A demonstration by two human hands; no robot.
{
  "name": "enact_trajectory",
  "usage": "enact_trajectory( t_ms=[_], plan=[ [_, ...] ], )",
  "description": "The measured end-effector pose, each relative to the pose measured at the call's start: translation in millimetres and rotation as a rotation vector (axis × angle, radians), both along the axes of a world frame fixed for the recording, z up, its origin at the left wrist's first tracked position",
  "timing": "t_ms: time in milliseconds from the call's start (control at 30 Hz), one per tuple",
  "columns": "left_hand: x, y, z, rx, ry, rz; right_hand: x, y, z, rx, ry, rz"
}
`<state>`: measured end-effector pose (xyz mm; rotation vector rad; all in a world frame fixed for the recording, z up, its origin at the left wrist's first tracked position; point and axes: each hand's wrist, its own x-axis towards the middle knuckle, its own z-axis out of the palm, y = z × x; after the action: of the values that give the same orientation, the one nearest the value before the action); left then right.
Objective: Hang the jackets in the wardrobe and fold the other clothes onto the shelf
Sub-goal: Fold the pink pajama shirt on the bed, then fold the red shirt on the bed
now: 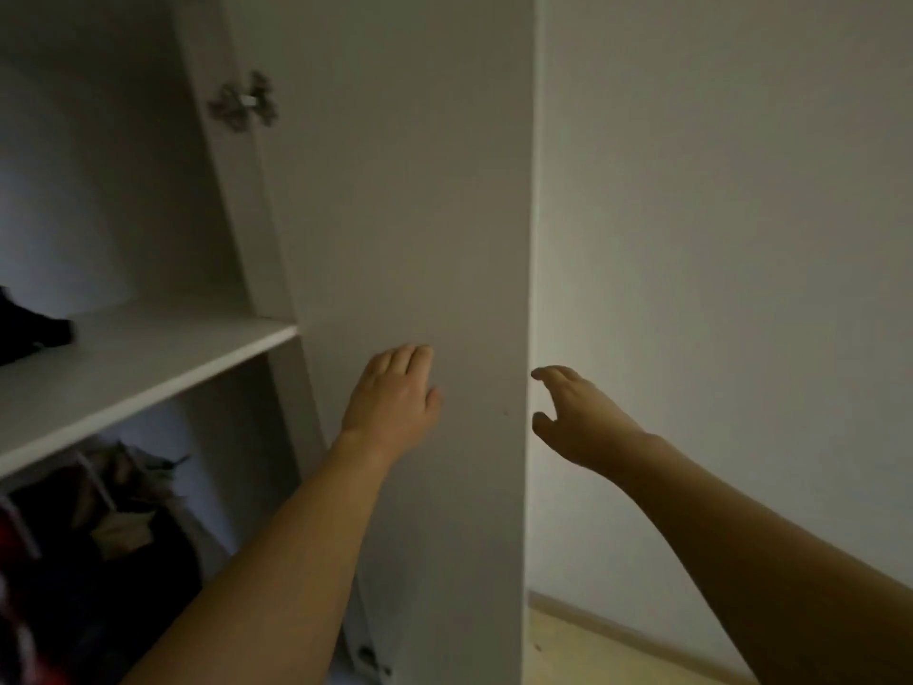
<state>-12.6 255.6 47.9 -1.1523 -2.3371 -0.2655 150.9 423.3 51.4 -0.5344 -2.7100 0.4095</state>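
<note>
Both forearms reach forward. Our left hand (pixel 393 395) presses flat on the white wardrobe door (pixel 405 215); our right hand (pixel 568 407), released, hovers beside its edge. Dark folded clothing (pixel 34 328) lies on the white shelf (pixel 138 368); dark jackets (pixel 113 546) hang below.

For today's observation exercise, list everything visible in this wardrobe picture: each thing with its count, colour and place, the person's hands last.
wardrobe door: one, white, open, centre
hinge: one, metal, upper inner edge of door
shelf: one, white, left
dark garment: one, black, on shelf at far left
hanging clothes: several, dark with some red, below shelf
wall: one, white, right
floor: light wood, bottom right
left hand: flat on door's inner face
right hand: open, at door's outer edge
</note>
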Motion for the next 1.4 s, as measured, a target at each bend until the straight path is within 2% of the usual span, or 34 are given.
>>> enact_trajectory(
  t_ms=[233, 367, 567, 733, 933, 1100, 1267, 1400],
  plan=[
    [137.5, 151.0, -37.8, -0.085, -0.059, -0.311, 169.4, 119.3, -35.4, -0.033, -0.062, -0.286],
    [220.2, 231.6, -48.8, -0.077, -0.119, -0.371, 267.6, 177.3, -57.4, -0.05, -0.079, -0.392],
    [379.4, 341.8, -69.5, -0.179, -0.14, -0.454, 445.2, 269.6, -79.0, -0.089, -0.097, -0.523],
    [496.2, 402.9, -87.3, -0.227, -0.198, -0.458, 567.0, 338.5, -89.2, -0.109, -0.157, -0.558],
    [570.7, 461.0, -109.9, -0.259, -0.309, -0.401, 645.1, 390.3, -106.1, -0.151, -0.198, -0.503],
    [676.4, 538.1, -151.7, -0.251, -0.446, -0.424, 756.6, 452.3, -151.3, -0.215, -0.285, -0.553],
    [803.0, 608.0, -205.0, -0.373, -0.461, -0.451, 897.0, 533.8, -193.4, -0.278, -0.349, -0.647],
    [881.6, 646.0, -247.1, -0.388, -0.586, -0.352, 982.6, 591.0, -240.2, -0.392, -0.403, -0.639]
  ],
)
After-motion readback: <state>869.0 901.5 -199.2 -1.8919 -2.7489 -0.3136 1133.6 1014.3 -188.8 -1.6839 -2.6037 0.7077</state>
